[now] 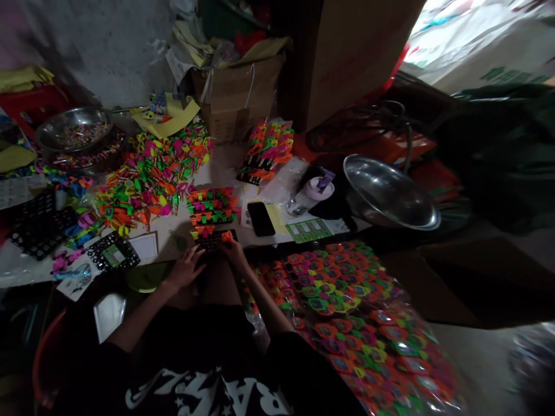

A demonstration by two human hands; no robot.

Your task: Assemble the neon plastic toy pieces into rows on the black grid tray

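My left hand [188, 267] lies at the left edge of a black card with holes [212, 239], its fingers stretched and apart. My right hand [235, 253] is at the card's right end, its fingers closed on a small orange plastic piece [226, 236]. Yellow and orange pieces sit along the card's far left part. Just beyond it stand rows of orange, green and pink plastic pieces [212, 203]. A large heap of similar bright pieces [151, 173] spreads to the left. Dim light hides the pieces' exact kind and my fingertips.
A black phone [261, 219] lies right of the rows, near a lidded bottle [310, 195]. Metal bowls stand at right [390, 193] and far left [73, 130]. Bagged bright toys [347, 283] fill the space by my right arm. Dark perforated cards [113, 252] lie left.
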